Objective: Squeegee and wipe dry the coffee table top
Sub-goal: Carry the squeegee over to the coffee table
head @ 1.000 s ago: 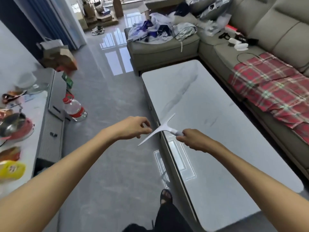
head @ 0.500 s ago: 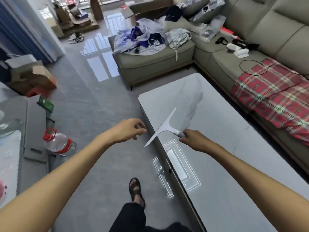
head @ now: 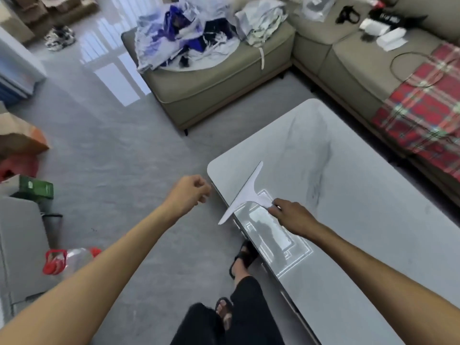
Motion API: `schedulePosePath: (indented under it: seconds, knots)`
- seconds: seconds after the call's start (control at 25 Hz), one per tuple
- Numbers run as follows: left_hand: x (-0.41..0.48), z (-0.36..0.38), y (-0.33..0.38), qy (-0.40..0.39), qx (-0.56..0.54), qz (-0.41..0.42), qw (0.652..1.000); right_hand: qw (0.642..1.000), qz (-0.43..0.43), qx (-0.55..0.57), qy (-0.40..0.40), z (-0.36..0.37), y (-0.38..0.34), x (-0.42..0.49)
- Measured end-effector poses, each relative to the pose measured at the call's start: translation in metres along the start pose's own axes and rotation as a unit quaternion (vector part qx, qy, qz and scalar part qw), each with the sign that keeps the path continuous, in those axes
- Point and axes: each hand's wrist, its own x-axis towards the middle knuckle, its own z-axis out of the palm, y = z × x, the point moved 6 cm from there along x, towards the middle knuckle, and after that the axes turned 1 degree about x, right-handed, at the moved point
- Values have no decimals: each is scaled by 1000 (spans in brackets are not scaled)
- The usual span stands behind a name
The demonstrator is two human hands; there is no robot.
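Observation:
The coffee table (head: pixel 361 220) has a glossy pale marble top with dark veins and fills the right half of the head view. A white T-shaped squeegee (head: pixel 245 192) hovers over the table's near left edge, its blade running diagonally and overhanging the edge. My right hand (head: pixel 292 216) grips the squeegee's handle. My left hand (head: pixel 189 192) is loosely curled with nothing in it, just left of the table's edge and apart from the blade.
A beige L-shaped sofa (head: pixel 348 61) wraps the table's far and right sides, with a red plaid blanket (head: pixel 428 108) and piled clothes (head: pixel 189 33). My sandalled feet (head: pixel 242 255) stand by the table's left edge. A plastic bottle (head: pixel 71 261) and boxes (head: pixel 32 188) lie left.
My left hand has let go of the blade's end and drawn back. My right hand carried the squeegee up over the table's left edge as my view moved along the table.

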Motion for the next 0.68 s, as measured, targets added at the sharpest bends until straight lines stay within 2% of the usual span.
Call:
schedulePosePath:
  seconds: [0.12, 0.32, 0.56, 0.68]
  knots:
    - [96, 2, -36, 15, -7, -50, 999, 999, 28, -17, -21, 9, 4, 93]
    - [224, 25, -86, 21, 83, -83, 993, 999, 17, -23, -16, 32, -5, 211]
    - [339, 50, -127, 14, 175, -29, 984, 996, -18, -80, 33, 87, -32, 320]
    - [366, 61, -138, -37, 208, 2, 977, 996, 5, -82, 20, 97, -36, 340]
